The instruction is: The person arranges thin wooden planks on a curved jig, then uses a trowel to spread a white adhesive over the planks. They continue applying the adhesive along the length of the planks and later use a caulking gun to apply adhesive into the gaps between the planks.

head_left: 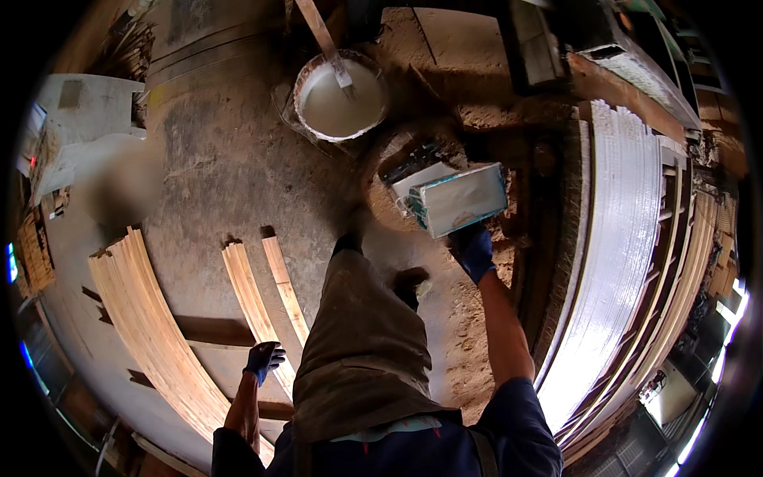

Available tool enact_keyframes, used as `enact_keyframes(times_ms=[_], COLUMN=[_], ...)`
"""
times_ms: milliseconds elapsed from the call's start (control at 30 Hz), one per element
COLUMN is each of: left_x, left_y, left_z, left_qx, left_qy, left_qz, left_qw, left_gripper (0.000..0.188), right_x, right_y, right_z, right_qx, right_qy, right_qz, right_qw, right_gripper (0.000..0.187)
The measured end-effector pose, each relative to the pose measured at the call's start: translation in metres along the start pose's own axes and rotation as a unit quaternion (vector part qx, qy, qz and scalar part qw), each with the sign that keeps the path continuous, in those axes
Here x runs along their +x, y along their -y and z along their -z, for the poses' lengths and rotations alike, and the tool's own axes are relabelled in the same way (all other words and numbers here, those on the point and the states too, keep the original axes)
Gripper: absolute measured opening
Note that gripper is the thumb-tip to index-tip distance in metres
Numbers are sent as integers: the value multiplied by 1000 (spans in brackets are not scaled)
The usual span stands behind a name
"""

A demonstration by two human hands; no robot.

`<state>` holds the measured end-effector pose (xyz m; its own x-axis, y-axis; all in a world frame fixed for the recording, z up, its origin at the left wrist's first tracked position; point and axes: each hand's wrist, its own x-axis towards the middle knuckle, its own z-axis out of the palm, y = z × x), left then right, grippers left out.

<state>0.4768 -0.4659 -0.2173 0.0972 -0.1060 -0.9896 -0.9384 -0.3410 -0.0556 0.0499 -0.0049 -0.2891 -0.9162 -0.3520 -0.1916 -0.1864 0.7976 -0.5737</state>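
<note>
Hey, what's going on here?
The person's gloved right hand appears to hold a rectangular white-and-teal container by its near edge. The left hand, curled, hangs near pale wooden strips. Ahead stands a bucket of whitish liquid with a wooden stick in it; white-surfaced boards lie to the right.

Flr (207, 167) is grey-brn, stained; loose dirt (465, 350) lies to R; mostly dim, w/ bright light (718, 367) at R edge.

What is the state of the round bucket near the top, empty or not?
Not empty: the bucket holds whitish liquid; its depth I cannot tell.
</note>
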Motion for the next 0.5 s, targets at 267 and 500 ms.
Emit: enact_keyframes(times_ms=[267, 500], left_x=[-12, 1], left_y=[-20, -25], left_z=[-5, 2], left_qx=[-17, -32], left_qy=[-16, 14], left_qz=[1, -38], left_qw=[1000, 999], left_gripper=[41, 37], right_x=[24, 23], right_y=[4, -5], right_z=[-15, -42], right_qx=[-41, -75], right_qy=[67, 75], right_qz=[-50, 31], right_qw=[996, 994], right_gripper=[23, 19])
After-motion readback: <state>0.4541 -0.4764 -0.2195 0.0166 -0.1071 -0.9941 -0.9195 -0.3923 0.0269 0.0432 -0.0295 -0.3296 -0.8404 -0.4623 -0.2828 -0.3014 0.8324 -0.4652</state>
